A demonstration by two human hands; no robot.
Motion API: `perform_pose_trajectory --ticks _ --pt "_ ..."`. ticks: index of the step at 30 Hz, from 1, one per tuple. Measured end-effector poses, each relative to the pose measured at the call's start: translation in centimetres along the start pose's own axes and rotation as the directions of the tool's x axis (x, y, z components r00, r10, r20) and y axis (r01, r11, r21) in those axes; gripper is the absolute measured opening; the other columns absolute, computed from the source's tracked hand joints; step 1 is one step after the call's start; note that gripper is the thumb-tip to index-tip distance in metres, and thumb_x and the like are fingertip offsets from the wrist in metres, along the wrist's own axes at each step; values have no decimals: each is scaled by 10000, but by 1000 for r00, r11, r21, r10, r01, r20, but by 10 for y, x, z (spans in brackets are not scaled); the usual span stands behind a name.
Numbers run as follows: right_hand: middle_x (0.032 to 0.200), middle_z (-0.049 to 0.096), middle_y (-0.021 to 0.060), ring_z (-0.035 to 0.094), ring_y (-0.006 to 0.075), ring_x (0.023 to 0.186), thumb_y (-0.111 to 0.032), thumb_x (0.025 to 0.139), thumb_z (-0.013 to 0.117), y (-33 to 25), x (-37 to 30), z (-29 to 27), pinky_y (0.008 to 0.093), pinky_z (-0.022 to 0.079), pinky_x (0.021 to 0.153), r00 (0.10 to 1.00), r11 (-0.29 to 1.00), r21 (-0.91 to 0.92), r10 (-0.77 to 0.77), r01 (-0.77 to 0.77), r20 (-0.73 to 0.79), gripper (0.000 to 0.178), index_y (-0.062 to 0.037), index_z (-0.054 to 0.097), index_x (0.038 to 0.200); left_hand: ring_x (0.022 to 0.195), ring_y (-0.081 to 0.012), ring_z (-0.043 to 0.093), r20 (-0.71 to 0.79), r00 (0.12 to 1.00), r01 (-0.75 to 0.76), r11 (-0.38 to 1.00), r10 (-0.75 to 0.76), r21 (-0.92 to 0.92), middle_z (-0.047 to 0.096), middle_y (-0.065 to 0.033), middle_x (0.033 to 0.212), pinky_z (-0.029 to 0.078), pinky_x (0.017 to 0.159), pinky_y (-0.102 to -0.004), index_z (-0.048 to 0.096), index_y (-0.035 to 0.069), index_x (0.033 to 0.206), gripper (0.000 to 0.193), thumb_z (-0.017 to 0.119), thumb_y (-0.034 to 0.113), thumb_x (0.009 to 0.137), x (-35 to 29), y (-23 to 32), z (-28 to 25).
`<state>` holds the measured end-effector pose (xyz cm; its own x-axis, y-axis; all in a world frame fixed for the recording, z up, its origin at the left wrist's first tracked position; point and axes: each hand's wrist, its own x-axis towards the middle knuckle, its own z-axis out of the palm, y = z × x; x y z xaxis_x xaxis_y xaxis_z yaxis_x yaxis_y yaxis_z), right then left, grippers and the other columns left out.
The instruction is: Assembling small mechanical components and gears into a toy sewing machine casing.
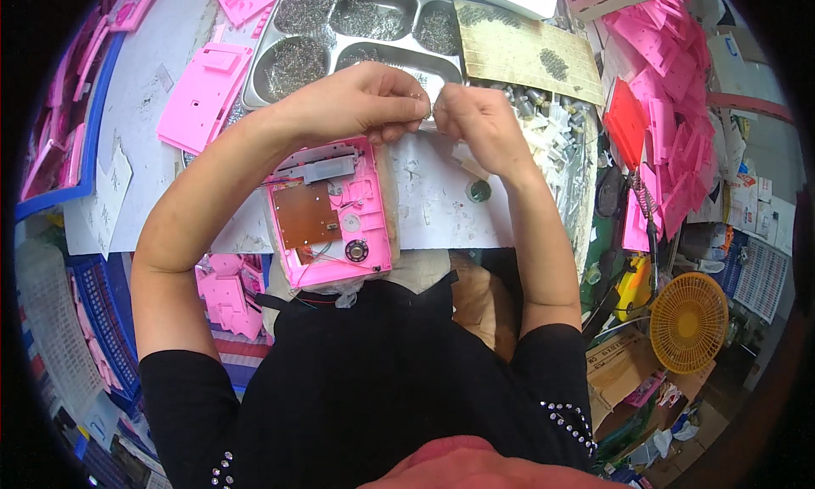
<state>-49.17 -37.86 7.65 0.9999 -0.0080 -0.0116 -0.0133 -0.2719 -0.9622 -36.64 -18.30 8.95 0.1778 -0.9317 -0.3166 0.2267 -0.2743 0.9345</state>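
Observation:
Over the front of a steel compartment tray (399, 58), my left hand (386, 103) and my right hand (482, 124) meet almost fingertip to fingertip. Thumb and forefinger are pinched together on each. Whatever they hold is too small to make out. Below my left hand lies an opened pink plastic casing (327, 272), with a brown circuit board (306, 216), a grey-white block (327, 168), thin wires and a round black part (356, 250) inside it. Heaps of tiny metal pieces (293, 64) fill several of the tray's compartments.
A tan board (518, 52) bearing small dark pieces adjoins the tray. White connectors (556, 141) and small metal cylinders lie right of my right hand. Pink panels (204, 98) sit at left, more (671, 107) pile at right. A soldering iron (652, 234) hangs by an orange basket (689, 323).

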Motion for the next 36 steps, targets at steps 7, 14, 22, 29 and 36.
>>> perform_pose_trajectory --ticks 7,14,22,29,36 --pt "673 568 -8 497 93 629 -289 1015 596 1 4 13 283 421 570 982 983 96 -147 159 -121 359 6 649 818 647 -53 484 -27 1000 -13 990 9 -139 563 24 784 365 540 -212 627 26 1039 246 607 270 1022 0 0 -9" --pt "729 598 8 536 78 671 -336 999 619 3 10 -7 252 446 616 976 980 5 200 -201 89 353 -15 649 854 643 -46 498 -31 999 -36 999 35 -23 576 35 745 412 590 -211 622 58 957 255 613 305 1018 4 -4 -5" --pt "702 562 -15 508 67 667 -299 1013 605 6 12 -8 260 422 593 983 976 132 164 -173 83 321 -14 635 868 629 -53 482 -27 1000 -14 996 11 -83 570 37 738 399 576 -214 616 59 946 255 601 300 1026 8 -5 -9" --pt "866 618 12 550 68 778 -146 977 641 4 8 -1 243 447 668 998 994 99 -55 55 -4 133 -15 627 997 634 -46 505 -47 998 36 973 -48 -229 587 29 741 403 541 -204 622 46 946 221 620 256 1015 7 -3 -9" --pt "938 669 46 589 95 787 -10 914 668 9 8 2 250 474 677 924 935 -27 -353 353 -143 56 -12 629 954 668 -57 501 55 992 127 850 -116 -512 587 -19 874 366 514 -193 621 19 1055 201 629 214 1009 7 -1 -7"
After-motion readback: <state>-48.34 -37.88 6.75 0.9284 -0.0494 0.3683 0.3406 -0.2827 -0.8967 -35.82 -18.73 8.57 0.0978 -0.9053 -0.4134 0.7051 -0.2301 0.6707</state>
